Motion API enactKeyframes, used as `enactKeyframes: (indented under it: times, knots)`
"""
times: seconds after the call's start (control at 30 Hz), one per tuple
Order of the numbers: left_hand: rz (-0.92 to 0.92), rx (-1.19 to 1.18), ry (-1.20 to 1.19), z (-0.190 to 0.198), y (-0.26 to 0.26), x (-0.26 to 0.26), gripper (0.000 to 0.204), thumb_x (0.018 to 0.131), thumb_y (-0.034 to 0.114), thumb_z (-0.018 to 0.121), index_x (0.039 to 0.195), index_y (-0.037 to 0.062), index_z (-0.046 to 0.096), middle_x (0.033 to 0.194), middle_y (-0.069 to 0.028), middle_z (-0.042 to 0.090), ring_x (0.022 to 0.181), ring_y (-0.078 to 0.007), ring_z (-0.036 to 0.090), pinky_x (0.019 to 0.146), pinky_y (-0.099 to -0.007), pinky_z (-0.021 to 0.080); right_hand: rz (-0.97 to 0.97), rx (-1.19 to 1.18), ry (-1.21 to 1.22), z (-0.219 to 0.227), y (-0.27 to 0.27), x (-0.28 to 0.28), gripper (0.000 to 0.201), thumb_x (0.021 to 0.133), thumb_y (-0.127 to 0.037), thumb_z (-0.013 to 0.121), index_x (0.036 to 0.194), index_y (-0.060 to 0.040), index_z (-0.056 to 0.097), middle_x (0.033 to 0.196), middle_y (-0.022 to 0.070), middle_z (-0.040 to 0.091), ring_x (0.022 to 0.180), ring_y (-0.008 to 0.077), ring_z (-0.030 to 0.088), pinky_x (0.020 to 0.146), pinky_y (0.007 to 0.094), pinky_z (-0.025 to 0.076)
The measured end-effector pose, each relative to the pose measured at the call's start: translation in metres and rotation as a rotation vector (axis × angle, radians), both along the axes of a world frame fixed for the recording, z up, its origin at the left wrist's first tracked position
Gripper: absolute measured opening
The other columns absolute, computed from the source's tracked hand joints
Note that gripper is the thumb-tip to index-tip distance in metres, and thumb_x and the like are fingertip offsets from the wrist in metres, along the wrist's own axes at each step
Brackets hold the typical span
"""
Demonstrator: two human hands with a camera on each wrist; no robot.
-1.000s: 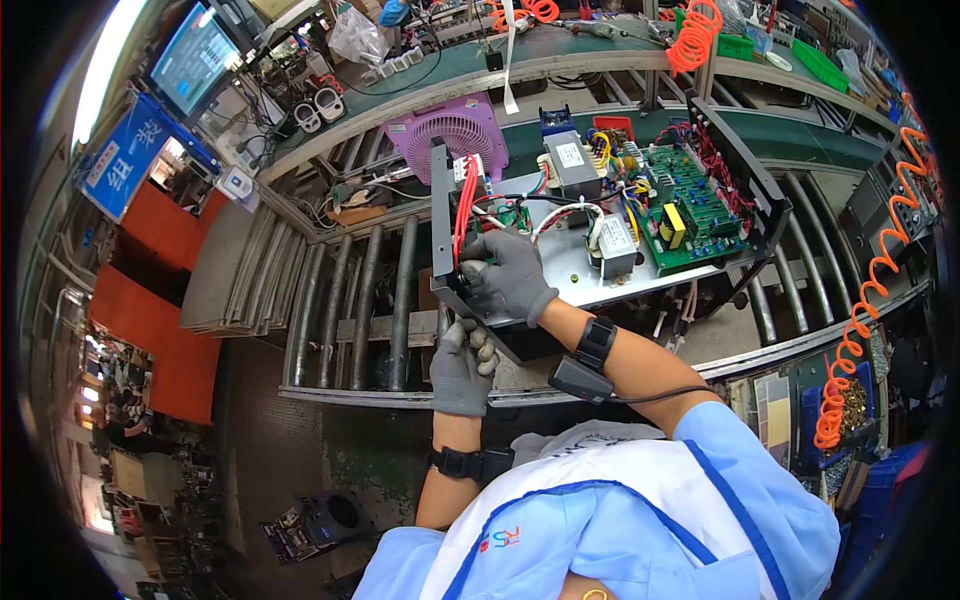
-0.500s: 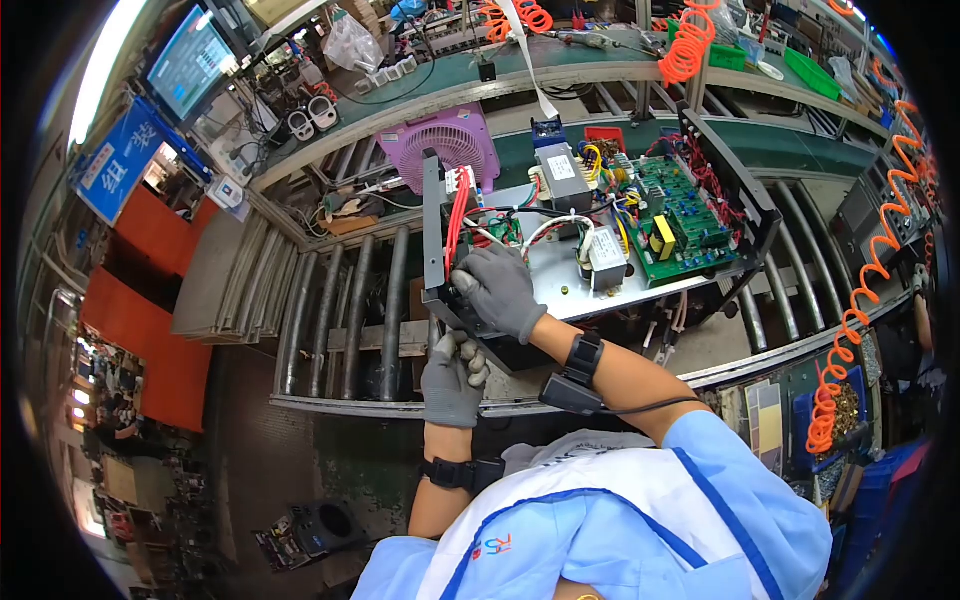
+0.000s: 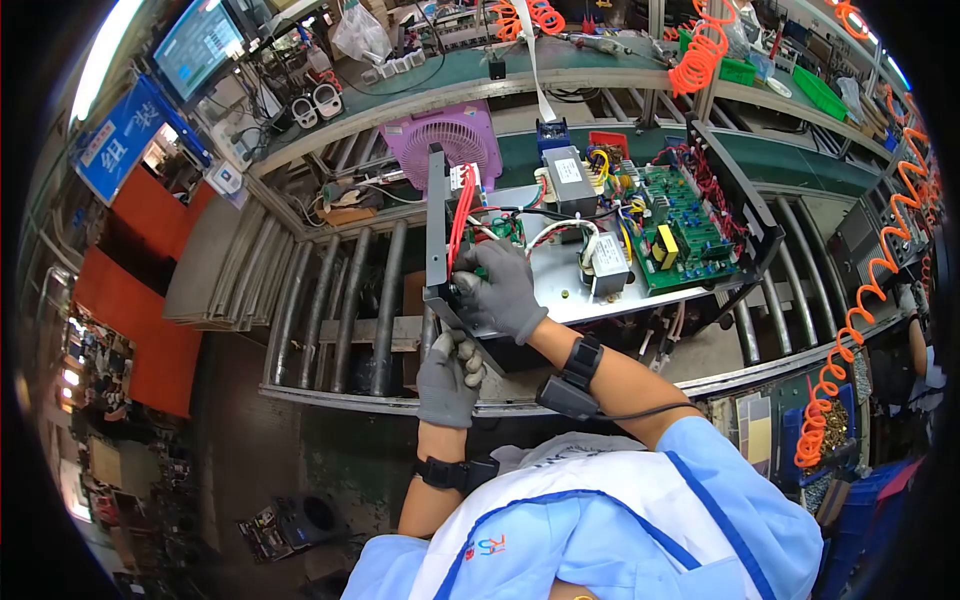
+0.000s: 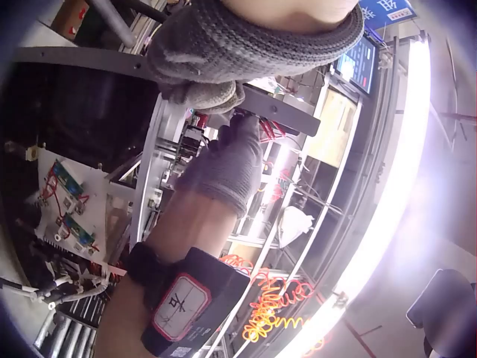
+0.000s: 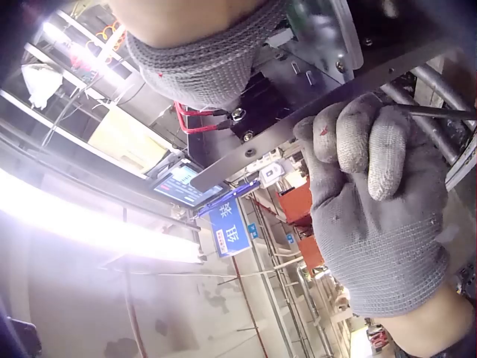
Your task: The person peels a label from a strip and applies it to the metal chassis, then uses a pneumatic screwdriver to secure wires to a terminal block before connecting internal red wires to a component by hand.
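An open black metal chassis with a grey end panel (image 3: 437, 225) lies on the roller line, red wires (image 3: 462, 215) running down inside the panel. My gloved right hand (image 3: 503, 293) works inside the near left corner, its bent fingers at a small dark part below the wires; their exact contact is hidden. From outside and below, my gloved left hand (image 3: 447, 380) meets the same corner. The right wrist view shows the left hand (image 5: 376, 216) with curled fingers at the panel's edge (image 5: 298, 123), near bolted wire ends (image 5: 238, 114).
Inside the chassis are two transformers (image 3: 606, 265) and a green circuit board (image 3: 690, 235). Behind it stands a purple fan (image 3: 443, 145). Metal rollers (image 3: 390, 300) extend left, beside stacked boards (image 3: 225, 265). Orange coiled hoses (image 3: 697, 65) hang above the back bench.
The head view has shifted slightly. Both hands remain at the chassis corner; the right fingers have moved a little lower along the panel and are more bent.
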State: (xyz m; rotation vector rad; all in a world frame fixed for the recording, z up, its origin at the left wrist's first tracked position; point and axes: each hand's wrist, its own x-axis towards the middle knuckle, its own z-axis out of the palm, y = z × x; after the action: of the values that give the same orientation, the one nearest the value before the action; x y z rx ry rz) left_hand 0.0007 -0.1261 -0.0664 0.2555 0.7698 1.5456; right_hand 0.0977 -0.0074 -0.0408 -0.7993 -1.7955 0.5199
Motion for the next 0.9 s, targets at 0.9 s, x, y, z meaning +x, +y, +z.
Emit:
enactKeyframes:
  times: [0.9]
  knots:
    - [-0.045,0.036,-0.055,0.0000,-0.0015,-0.0035,0.016,0.090,0.021,0.044,0.092,0.0067,0.050,0.068,-0.0029,0.042,0.055,-0.0127,0.037,0.041,-0.0217,0.029,-0.013,0.072,-0.049,-0.0022,-0.0003,-0.0034,0.013,0.079,-0.020,0.054,0.081,-0.0077,0.059,0.079,0.0094,0.058,0.081,0.0288,0.053,0.074,0.0381,0.039]
